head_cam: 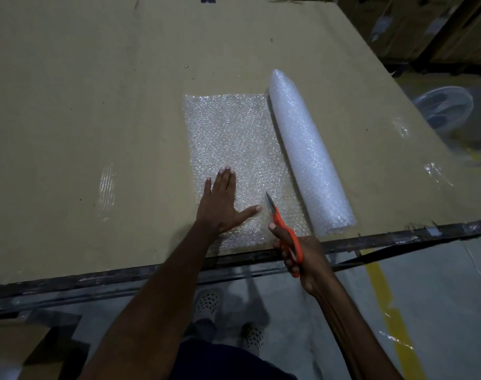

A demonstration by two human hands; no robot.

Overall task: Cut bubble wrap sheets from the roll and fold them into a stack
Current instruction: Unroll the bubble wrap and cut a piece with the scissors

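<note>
Gently, we pressed our flat left hand (222,202) on the light, slippery bubble wrap sheet (233,149) while our right hand (302,259) gripped scissors (284,231).

You worked on a matt brown cardboard-covered table (96,91) edged in dull black metal. The clear plastic bubble wrap sheet (233,138) at frame centre glittered with bumps, as did the whitish bubble wrap roll (308,152). Your orange-handled scissors (284,234) had smooth plastic grips and shiny metal blades.
</note>
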